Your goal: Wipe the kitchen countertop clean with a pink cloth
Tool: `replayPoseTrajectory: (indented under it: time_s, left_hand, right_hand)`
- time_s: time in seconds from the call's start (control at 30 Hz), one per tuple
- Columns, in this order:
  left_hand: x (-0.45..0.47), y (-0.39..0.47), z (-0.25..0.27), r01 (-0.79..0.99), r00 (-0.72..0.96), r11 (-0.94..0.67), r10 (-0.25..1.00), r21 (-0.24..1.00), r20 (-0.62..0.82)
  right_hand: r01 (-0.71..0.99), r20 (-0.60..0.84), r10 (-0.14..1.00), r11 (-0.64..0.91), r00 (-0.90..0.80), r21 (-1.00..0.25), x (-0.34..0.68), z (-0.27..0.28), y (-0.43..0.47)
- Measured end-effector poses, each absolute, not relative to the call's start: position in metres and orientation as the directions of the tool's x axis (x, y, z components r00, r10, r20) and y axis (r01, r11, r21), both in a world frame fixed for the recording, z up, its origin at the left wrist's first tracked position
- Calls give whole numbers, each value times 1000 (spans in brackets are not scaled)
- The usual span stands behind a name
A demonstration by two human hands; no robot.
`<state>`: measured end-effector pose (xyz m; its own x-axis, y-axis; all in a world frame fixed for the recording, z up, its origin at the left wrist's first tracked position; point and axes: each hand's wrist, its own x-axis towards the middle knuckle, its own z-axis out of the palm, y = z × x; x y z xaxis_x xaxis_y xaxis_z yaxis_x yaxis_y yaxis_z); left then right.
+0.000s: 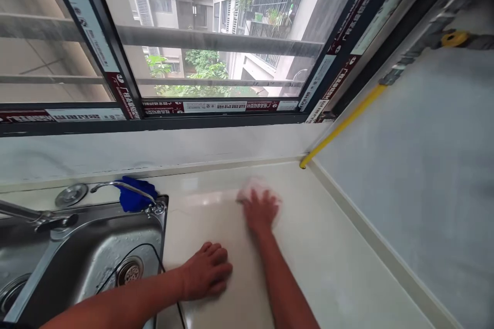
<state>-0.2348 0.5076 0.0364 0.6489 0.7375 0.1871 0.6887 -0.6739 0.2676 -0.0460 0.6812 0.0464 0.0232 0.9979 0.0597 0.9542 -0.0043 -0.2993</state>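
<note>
On the pale countertop (309, 247) my right hand (261, 211) presses down on a pinkish-white cloth (254, 186). Both the cloth and the fingertips are smeared by motion. Most of the cloth lies under the palm and fingers, with some showing beyond them. My left hand (207, 271) rests on the counter to the right of the sink, its fingers curled in. Nothing shows in it, though its underside is hidden.
A steel double sink (111, 239) with a faucet (42, 216) lies at left. A blue cloth (135, 193) drapes by a thin curved spout (131, 187). A dark cord (160, 257) crosses the basin. At right, a yellow pipe (343, 126) meets the counter's back corner below the window frame (216, 121).
</note>
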Motion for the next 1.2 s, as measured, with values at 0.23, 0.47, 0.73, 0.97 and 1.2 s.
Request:
replayPoseTrajectory:
  time_s: [0.23,0.47,0.73,0.97,1.2]
  left_hand:
    - [-237,505,22,677,667,-717,693,166,273]
    - [-234,508,29,679,660,-716,693,164,292]
    - [-274,483,48,818,365,-469,870,333,331]
    - [-273,456,21,818,-34,-141,956,557,292]
    - [-269,440,30,787,-138,-120,922,606,362]
  right_hand:
    - [706,83,781,600,-619,-376,-140,43,620]
    - [883,166,931,361,-324,-300,7,46,611]
    - [845,178,834,-478,523,-240,192,52,503]
    - [818,155,810,-527,566,-232,108,42,514]
    - [927,124,981,180,-147,-329,-84,37,558]
